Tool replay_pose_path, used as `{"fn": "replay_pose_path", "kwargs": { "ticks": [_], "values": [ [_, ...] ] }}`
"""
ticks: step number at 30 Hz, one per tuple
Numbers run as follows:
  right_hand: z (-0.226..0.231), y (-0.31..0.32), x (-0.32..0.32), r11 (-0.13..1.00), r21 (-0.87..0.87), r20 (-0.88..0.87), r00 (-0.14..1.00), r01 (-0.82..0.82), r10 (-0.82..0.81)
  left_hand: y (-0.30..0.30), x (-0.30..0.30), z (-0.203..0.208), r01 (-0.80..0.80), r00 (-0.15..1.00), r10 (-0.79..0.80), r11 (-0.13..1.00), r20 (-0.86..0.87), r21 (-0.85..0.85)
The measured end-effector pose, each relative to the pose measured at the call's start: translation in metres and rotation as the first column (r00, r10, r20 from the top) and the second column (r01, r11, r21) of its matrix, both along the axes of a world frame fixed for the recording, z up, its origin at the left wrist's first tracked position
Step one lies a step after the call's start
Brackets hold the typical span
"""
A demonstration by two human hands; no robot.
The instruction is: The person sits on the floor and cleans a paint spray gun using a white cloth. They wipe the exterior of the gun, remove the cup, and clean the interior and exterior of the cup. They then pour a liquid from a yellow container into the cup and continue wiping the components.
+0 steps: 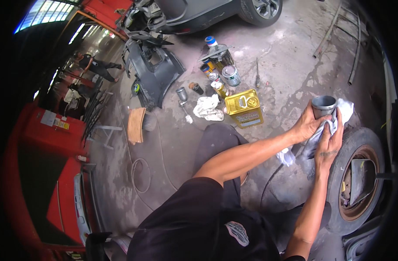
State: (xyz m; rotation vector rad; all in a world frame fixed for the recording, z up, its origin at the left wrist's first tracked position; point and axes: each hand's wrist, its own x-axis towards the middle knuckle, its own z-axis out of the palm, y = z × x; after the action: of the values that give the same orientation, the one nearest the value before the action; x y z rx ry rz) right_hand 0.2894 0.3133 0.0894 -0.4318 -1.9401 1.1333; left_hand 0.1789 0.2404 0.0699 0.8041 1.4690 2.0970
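Out at the right, I hold a grey metal cup [323, 112] upright, its round mouth facing up. My left hand [307, 125] is closed around the cup's left side. My right hand [331, 140] presses a white cloth [347, 111] against the cup's right and lower side, its fingers wrapped over the fabric. Part of the cloth hangs below, between my wrists. Whether anything lies at the bottom of the cup I cannot tell.
A gold rectangular can [244, 114] stands ahead, with paint tins [231, 76] and a crumpled white rag [208, 108] near it. A wheel [357, 182] lies at my right. A hose [140, 176] coils on the floor. A bumper [153, 71] and a car [203, 17] are farther off.
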Motion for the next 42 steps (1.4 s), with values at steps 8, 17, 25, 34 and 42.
{"fn": "replay_pose_path", "kwargs": {
  "ticks": [8,17,25,34,42],
  "values": [
    [-0.002,0.062,-0.040,0.906,-0.398,-0.014,0.989,-0.143,0.150,-0.003,0.001,0.004,0.025,0.996,-0.027,0.999,-0.081,-0.031],
    [0.014,0.070,-0.044,0.879,-0.468,0.179,0.963,-0.095,0.199,-0.016,0.010,0.001,0.163,0.986,-0.161,0.983,0.038,-0.087],
    [0.007,0.041,-0.013,0.972,-0.233,-0.002,1.000,0.011,-0.012,0.003,-0.008,-0.018,0.239,0.948,-0.233,0.971,0.215,-0.003],
    [0.011,0.041,-0.042,0.958,-0.286,0.179,0.983,0.028,0.024,0.000,-0.016,-0.040,-0.022,0.980,-0.028,0.968,-0.195,-0.248],
    [0.005,-0.029,-0.035,0.884,0.212,-0.104,0.909,0.417,-0.404,-0.015,-0.038,-0.036,0.104,0.980,-0.143,0.962,-0.141,-0.250]
  ]
}}
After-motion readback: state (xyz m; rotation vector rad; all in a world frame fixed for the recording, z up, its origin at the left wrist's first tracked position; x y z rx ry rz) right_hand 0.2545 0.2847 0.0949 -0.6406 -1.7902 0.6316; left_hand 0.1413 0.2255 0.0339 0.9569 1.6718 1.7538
